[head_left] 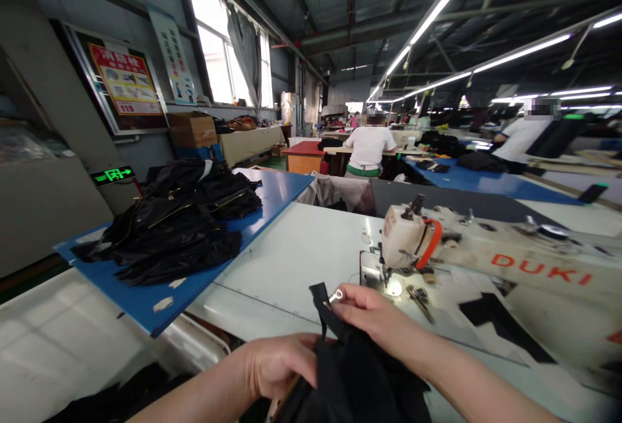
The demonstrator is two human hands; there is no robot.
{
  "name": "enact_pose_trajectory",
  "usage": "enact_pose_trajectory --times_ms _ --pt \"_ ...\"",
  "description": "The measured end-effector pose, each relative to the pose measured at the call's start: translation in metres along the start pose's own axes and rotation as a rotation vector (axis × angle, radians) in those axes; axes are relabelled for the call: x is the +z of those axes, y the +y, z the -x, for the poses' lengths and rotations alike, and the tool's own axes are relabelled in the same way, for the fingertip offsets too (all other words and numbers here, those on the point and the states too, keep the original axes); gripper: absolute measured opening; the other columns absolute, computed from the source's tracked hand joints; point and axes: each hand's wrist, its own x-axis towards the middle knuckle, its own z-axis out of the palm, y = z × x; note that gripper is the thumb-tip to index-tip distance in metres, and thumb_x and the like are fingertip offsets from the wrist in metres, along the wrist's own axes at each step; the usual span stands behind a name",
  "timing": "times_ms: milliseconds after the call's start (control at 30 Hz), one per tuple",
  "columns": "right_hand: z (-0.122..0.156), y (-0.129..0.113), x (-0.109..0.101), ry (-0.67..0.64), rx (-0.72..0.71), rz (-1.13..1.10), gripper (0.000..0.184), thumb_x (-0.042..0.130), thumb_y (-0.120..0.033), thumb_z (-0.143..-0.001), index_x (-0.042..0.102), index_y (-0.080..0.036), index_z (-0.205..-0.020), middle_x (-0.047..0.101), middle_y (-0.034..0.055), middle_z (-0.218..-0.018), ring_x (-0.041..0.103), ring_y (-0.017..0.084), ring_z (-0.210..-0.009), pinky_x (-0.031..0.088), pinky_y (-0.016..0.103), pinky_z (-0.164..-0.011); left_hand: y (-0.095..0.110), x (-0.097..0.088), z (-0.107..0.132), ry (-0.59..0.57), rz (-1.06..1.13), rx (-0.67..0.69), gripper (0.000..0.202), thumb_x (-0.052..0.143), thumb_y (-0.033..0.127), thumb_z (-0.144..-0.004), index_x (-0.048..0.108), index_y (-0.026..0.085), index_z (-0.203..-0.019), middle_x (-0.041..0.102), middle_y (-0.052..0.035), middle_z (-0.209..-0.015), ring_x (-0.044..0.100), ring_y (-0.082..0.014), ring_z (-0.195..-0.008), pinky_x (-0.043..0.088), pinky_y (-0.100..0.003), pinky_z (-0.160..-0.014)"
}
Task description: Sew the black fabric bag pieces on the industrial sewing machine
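Note:
My right hand [372,314] pinches a small metal zipper pull [335,295] at the end of a black zipper tape [321,303]. The tape belongs to a black garment [359,377] bunched at the bottom of the view. My left hand [278,365] grips that garment from the left, fingers closed on the cloth. Just beyond my hands stands a white sewing machine [486,254] with red lettering, its needle area [391,280] lit by a small lamp.
A pile of black garments [179,216] lies on a blue table [272,199] to the left. Two people in white shirts [369,148] sit at benches farther back. Cardboard boxes [192,128] stand by the window wall. White worktable [291,261] spreads ahead.

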Motion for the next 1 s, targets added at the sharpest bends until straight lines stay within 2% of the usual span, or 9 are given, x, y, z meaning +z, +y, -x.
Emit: enact_pose_trajectory --times_ms 100,233,367,533,633,800,900,1000 --pt "0.005 -0.008 -0.003 -0.006 -0.068 0.144 0.022 0.064 -0.042 -0.079 0.058 -0.020 -0.079 0.063 -0.0014 -0.070 0.056 0.014 -0.065 0.039 0.023 -0.057 -0.002 0.010 -0.001 0.087 -0.015 -0.013 0.038 0.073 0.011 -0.049 0.070 0.009 -0.087 0.070 -0.0070 -0.075 0.065 -0.0171 -0.070 0.051 -0.025 -0.070" --pt "0.036 -0.022 -0.018 0.199 -0.164 0.484 0.024 0.056 -0.042 -0.086 0.062 -0.023 -0.099 0.065 0.0032 -0.097 0.058 0.021 -0.094 0.042 0.029 -0.080 -0.002 0.019 0.006 0.168 -0.147 0.102 0.029 0.078 0.021 -0.055 0.071 0.010 -0.081 0.068 -0.0042 -0.073 0.062 -0.0141 -0.068 0.049 -0.024 -0.072" --pt "0.073 -0.030 -0.029 0.165 -0.090 0.696 0.022 0.051 -0.041 -0.088 0.065 -0.025 -0.093 0.065 0.0024 -0.096 0.058 0.021 -0.093 0.043 0.032 -0.083 -0.004 0.015 0.017 0.212 -0.240 0.121 0.032 0.079 0.026 -0.058 0.071 0.011 -0.085 0.066 -0.0020 -0.071 0.059 -0.0129 -0.066 0.048 -0.024 -0.069" --pt "0.087 -0.023 -0.029 0.114 -0.147 0.740 0.012 0.058 -0.033 -0.082 0.064 -0.024 -0.088 0.062 0.0020 -0.091 0.058 0.021 -0.090 0.044 0.033 -0.083 -0.003 0.017 0.025 0.276 -0.354 0.054 0.032 0.078 0.028 -0.060 0.072 0.012 -0.087 0.068 -0.0018 -0.077 0.059 -0.0129 -0.068 0.048 -0.023 -0.069" --pt "0.090 -0.021 -0.028 0.155 -0.165 0.750 0.011 0.058 -0.032 -0.083 0.063 -0.025 -0.089 0.062 0.0014 -0.094 0.057 0.020 -0.092 0.043 0.033 -0.085 -0.004 0.020 0.030 0.293 -0.409 0.109 0.033 0.076 0.035 -0.063 0.072 0.011 -0.085 0.067 -0.0026 -0.071 0.062 -0.0177 -0.071 0.050 -0.028 -0.072" --pt "0.100 -0.018 -0.023 0.207 -0.130 0.728 0.012 0.054 -0.033 -0.085 0.061 -0.027 -0.093 0.063 0.0008 -0.096 0.058 0.020 -0.093 0.045 0.031 -0.083 -0.015 0.014 0.036 0.293 -0.450 0.200 0.037 0.075 0.043 -0.066 0.072 0.014 -0.089 0.070 -0.0046 -0.077 0.062 -0.0250 -0.093 0.049 -0.034 -0.088" --pt "0.102 -0.013 -0.018 0.210 -0.167 0.788 0.009 0.055 -0.027 -0.084 0.061 -0.026 -0.091 0.061 0.0008 -0.099 0.057 0.019 -0.096 0.045 0.028 -0.085 -0.021 0.013 0.037 0.296 -0.472 0.203 0.040 0.073 0.046 -0.067 0.071 0.016 -0.092 0.071 -0.0041 -0.083 0.062 -0.0250 -0.097 0.048 -0.035 -0.092" --pt "0.101 -0.012 -0.015 0.188 -0.214 0.885 0.009 0.051 -0.019 -0.085 0.058 -0.025 -0.083 0.058 0.0009 -0.100 0.057 0.017 -0.095 0.045 0.027 -0.084 -0.024 0.014 0.037 0.272 -0.478 0.149 0.037 0.069 0.050 -0.069 0.072 0.017 -0.086 0.071 -0.0030 -0.078 0.063 -0.0248 -0.094 0.049 -0.035 -0.090"
